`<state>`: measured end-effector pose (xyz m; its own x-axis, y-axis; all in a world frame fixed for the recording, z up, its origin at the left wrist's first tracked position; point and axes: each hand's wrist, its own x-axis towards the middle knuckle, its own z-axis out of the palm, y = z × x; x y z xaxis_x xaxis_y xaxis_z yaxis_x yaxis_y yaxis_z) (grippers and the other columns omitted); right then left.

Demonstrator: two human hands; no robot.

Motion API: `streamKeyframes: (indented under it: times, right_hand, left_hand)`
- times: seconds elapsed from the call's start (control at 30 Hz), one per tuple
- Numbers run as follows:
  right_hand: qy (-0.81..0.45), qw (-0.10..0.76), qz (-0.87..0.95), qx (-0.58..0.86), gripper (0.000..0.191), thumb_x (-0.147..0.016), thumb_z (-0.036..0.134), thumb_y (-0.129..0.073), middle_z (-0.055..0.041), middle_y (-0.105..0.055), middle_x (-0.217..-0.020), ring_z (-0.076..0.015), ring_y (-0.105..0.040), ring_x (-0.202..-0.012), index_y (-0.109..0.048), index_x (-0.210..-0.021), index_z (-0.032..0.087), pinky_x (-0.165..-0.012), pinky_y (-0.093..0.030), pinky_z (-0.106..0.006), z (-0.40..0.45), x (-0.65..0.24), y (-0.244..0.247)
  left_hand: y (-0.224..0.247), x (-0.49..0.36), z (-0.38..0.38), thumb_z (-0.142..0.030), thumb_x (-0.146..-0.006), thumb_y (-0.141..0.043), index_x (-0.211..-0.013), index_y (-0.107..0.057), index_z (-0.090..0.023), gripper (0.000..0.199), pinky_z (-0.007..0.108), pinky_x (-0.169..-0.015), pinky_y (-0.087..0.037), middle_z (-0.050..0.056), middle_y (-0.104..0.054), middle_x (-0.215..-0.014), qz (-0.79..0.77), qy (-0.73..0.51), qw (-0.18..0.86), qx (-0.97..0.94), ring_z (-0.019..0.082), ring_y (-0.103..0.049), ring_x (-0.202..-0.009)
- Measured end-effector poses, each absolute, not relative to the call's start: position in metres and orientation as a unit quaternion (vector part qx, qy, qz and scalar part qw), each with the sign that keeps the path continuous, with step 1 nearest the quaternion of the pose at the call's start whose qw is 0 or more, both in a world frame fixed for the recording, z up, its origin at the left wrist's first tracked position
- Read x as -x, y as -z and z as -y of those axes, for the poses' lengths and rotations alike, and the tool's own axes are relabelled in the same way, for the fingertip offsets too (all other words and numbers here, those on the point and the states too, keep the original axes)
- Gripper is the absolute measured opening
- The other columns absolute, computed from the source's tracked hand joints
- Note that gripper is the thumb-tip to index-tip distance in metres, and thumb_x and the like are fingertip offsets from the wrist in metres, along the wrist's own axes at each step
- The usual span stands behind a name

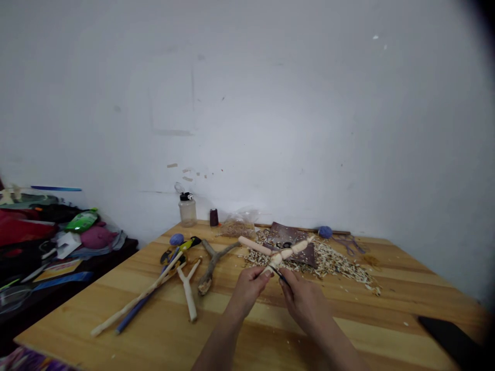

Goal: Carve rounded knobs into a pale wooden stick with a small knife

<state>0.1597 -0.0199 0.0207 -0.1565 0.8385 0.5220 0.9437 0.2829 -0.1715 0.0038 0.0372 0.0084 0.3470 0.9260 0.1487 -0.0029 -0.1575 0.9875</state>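
My left hand (248, 288) is closed around the lower end of a pale, peeled forked stick (286, 254). The two prongs of the stick spread left and right above my hands, and the right one has notched, rounded segments. In my closed right hand (303, 294) is a dark carving knife (280, 275), its thin curved blade lying against the wood close to the left thumb. Fingers cover most of the knife's handle. Behind the stick, a dark reddish sheet (288, 233) lies under scattered wood shavings (342, 263).
To the left lie a small peeled fork (188, 292), a barked forked branch (212, 268) and long sticks (133, 305). A bottle (187, 211), a thread spool (214, 217) and blue yarn (325, 232) stand near the wall. A black flat object (448, 335) rests at right.
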Motion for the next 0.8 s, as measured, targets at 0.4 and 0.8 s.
streamKeyframes:
  times: [0.4, 0.8]
  right_hand:
    - [0.107, 0.263, 0.754, 0.592, 0.022, -0.090, 0.025, -0.035, -0.0020, -0.067, -0.086, -0.0138, -0.061, -0.063, -0.052, -0.104, 0.023, -0.049, -0.028, -0.023, 0.0180, -0.1591, -0.0164]
    - [0.093, 0.273, 0.750, 0.596, 0.027, -0.091, 0.025, -0.034, -0.0041, -0.067, -0.094, -0.0145, -0.063, -0.065, -0.051, -0.112, 0.023, -0.051, -0.030, -0.023, 0.0183, -0.1586, -0.0162]
  left_hand:
    - [-0.0092, -0.0054, -0.0362, -0.050, -0.072, -0.054, -0.072, -0.063, -0.014, 0.036, 0.022, -0.042, -0.013, -0.008, -0.030, -0.044, -0.386, -0.428, 0.526, -0.626, 0.007, -0.023, -0.041]
    - [-0.0081, -0.0055, -0.0374, -0.056, -0.069, -0.056, -0.077, -0.062, -0.012, 0.045, 0.020, -0.041, -0.016, -0.010, -0.028, -0.042, -0.384, -0.427, 0.560, -0.596, 0.005, -0.022, -0.039]
